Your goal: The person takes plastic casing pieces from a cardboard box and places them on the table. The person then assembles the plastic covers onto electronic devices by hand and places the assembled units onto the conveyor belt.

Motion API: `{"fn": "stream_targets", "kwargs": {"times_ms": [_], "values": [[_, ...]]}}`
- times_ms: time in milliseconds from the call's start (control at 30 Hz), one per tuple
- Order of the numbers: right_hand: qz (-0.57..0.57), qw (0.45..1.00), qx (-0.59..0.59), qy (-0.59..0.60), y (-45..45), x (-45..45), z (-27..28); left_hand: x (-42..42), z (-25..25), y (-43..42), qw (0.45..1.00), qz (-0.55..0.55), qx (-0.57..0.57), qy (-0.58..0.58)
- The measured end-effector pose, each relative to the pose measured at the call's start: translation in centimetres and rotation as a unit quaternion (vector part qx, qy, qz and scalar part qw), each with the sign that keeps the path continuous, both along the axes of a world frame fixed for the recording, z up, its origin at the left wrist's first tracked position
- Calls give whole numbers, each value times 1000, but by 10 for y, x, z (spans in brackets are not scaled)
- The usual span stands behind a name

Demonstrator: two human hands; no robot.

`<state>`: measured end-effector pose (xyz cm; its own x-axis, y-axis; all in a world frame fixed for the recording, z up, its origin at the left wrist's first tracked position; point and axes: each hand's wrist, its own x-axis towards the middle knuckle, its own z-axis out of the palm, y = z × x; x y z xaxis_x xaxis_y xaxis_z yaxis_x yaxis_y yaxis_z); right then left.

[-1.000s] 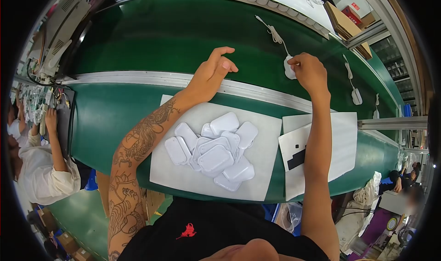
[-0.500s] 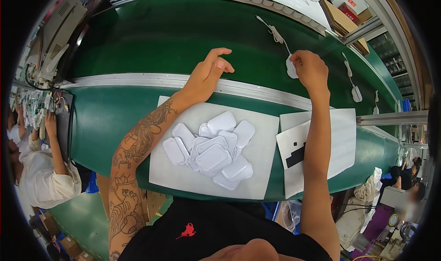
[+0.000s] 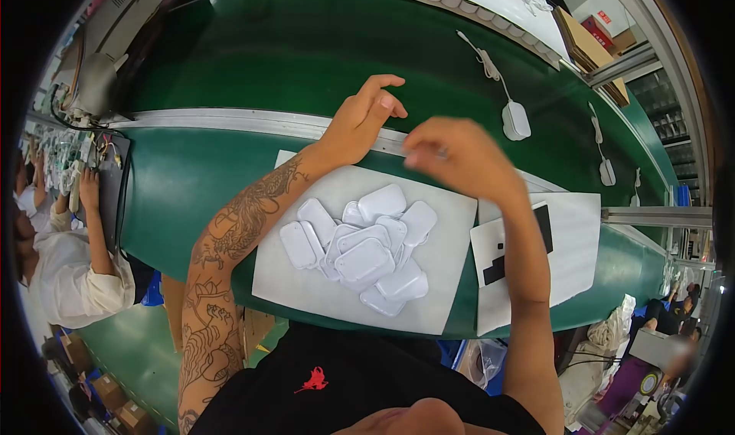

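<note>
My left hand (image 3: 366,121) hangs over the metal rail, its fingers loosely bent and apart, with nothing seen in it. To its right is my right hand (image 3: 455,156), blurred by motion. A gap shows between its thumb and fingers, and I see nothing held there. A white rounded case with a corded cable (image 3: 516,121) lies on the dark green belt (image 3: 291,60), beyond and right of my right hand. Below both hands, several white plastic cover plates (image 3: 364,263) lie in a loose pile on a white foam sheet (image 3: 291,305).
A second foam sheet (image 3: 570,267) with a black-marked white card (image 3: 490,255) lies under my right forearm. More corded white cases (image 3: 607,172) sit farther right on the belt. A metal rail (image 3: 245,123) borders it. A co-worker in a white top (image 3: 76,270) is at left.
My right hand has left the corded white case and swung left towards my left hand. The case stays on the belt. The whole view has shifted slightly.
</note>
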<state>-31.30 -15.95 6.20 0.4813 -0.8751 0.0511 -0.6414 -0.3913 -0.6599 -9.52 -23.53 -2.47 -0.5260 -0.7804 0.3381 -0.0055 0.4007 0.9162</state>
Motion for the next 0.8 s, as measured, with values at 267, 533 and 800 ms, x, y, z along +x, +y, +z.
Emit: {"fn": "stream_targets", "kwargs": {"times_ms": [267, 533, 800], "values": [[139, 977, 158, -20, 4, 22, -31, -4, -4, 1, 1000, 21, 17, 4], [-3, 985, 148, -87, -4, 29, -49, 0, -5, 1, 1000, 10, -2, -6], [-14, 989, -130, 76, 7, 52, -59, -3, -7, 1, 996, -18, -77, -42]]}}
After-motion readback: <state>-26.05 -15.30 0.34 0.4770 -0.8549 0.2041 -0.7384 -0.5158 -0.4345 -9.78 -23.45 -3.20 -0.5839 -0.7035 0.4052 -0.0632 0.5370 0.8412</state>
